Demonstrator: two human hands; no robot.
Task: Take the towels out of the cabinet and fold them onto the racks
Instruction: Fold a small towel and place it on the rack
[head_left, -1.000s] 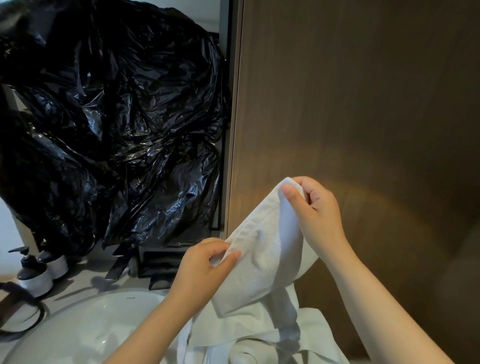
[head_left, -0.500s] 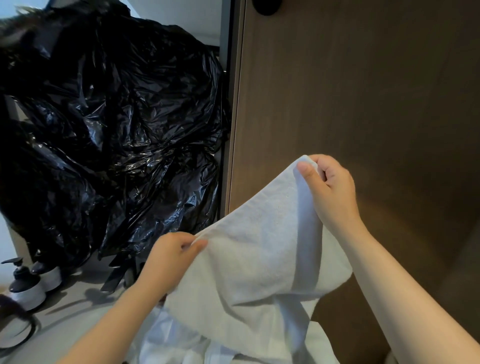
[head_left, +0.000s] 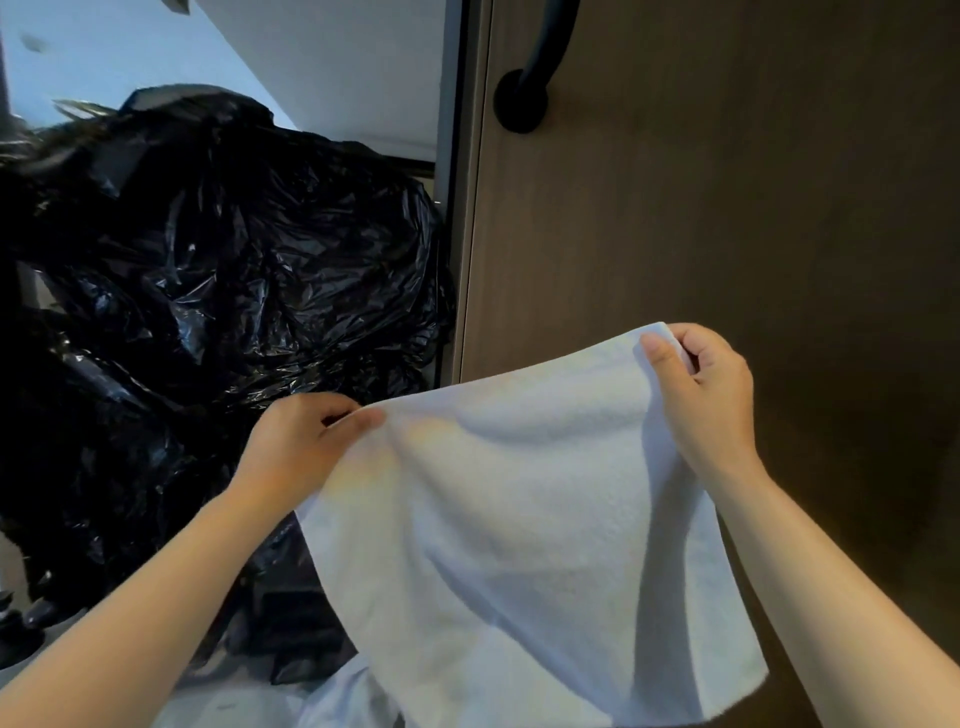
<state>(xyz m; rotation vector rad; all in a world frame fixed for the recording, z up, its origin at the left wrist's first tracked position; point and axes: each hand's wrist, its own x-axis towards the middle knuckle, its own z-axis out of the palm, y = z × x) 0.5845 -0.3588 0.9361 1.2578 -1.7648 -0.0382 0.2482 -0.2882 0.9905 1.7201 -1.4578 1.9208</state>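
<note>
**Towel held spread by two corners**

Head view: the left hand (head_left: 306, 441) pinches one top corner of a white towel (head_left: 519, 545) between thumb and fingers, and the right hand (head_left: 701, 395) pinches the other corner, higher up. The towel hangs open between them, in front of a brown wooden door (head_left: 727, 208) with a black handle (head_left: 524, 98). A crumpled black plastic bag (head_left: 208, 312) fills the left side.

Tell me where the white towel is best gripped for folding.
By its two top corners, one from each side, as the left hand and right hand pinch them. The white towel hangs spread and nearly flat below that edge, so it should fold evenly.
</note>
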